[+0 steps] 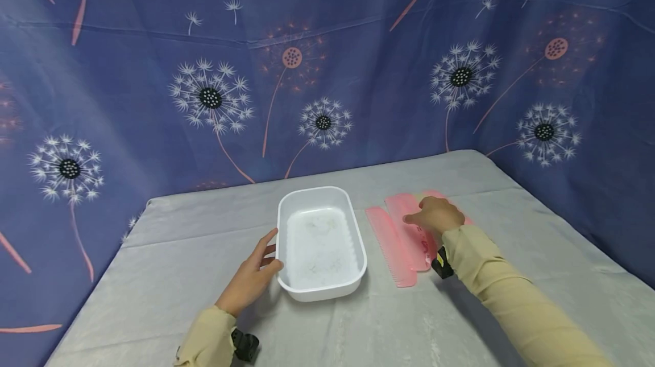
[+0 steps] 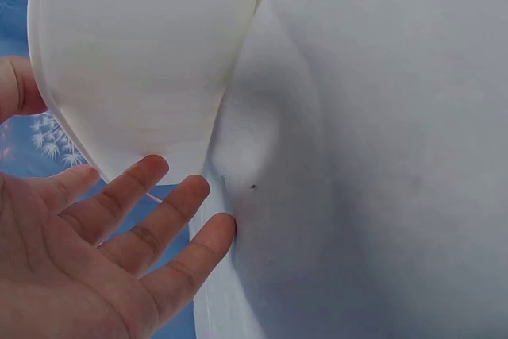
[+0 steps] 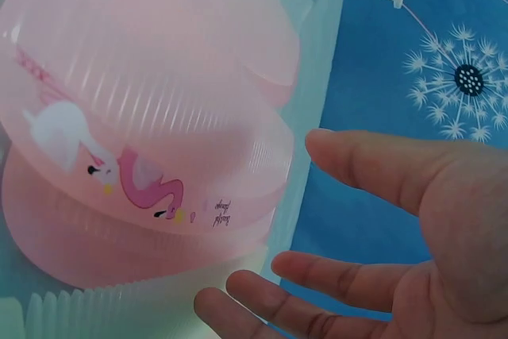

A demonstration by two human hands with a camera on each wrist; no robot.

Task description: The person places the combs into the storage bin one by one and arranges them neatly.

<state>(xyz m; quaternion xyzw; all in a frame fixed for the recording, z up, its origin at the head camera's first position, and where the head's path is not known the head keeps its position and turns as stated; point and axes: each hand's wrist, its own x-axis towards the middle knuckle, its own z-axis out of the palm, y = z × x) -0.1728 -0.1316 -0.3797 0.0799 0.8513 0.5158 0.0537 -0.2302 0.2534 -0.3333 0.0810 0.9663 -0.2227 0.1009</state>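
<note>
A white plastic tub (image 1: 322,247) stands on the cloth-covered table, its inside showing only faint marks. My left hand (image 1: 248,280) touches the tub's left side, thumb by the rim and fingers stretched along the outer wall. To the right of the tub lie several pink combs; the leftmost pink comb (image 1: 391,244) has its teeth facing left. My right hand (image 1: 438,215) hovers over the others with thumb and fingers apart, holding nothing. In the right wrist view, a pink comb with a flamingo print (image 3: 151,152) overlaps another, and a pale green comb (image 3: 151,311) lies beside them.
The table (image 1: 194,242) is covered with a grey-white cloth. Behind it and at both sides hangs a blue curtain (image 1: 368,99) printed with dandelions. A dark wrist camera (image 1: 443,264) hangs under the right sleeve, close to the combs.
</note>
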